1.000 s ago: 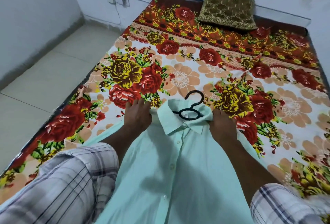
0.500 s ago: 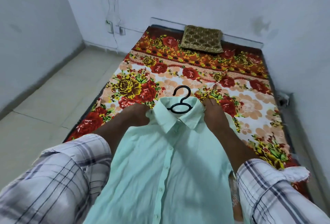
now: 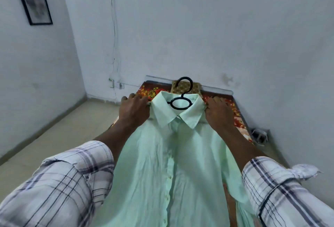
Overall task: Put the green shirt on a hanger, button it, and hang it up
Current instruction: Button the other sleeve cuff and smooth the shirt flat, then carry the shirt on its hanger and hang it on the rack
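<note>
A pale green shirt (image 3: 168, 163) hangs in front of me on a black hanger (image 3: 180, 100), whose hook and ring stick out above the collar. The front placket looks buttoned down its length. My left hand (image 3: 133, 111) grips the shirt's left shoulder beside the collar. On the other side my right hand (image 3: 219, 114) grips the right shoulder. Both hold the shirt lifted off the bed, its body draping down between my plaid sleeves.
The bed with its floral sheet (image 3: 236, 118) lies behind the shirt against the white wall, a brown-gold pillow (image 3: 195, 88) at its head. A framed picture (image 3: 33, 2) hangs on the left wall. Wall sockets (image 3: 115, 83) and tiled floor (image 3: 59, 136) are to the left.
Both hands have raised the shirt and hanger up off the bed, and my view has tilted upward toward the walls.
</note>
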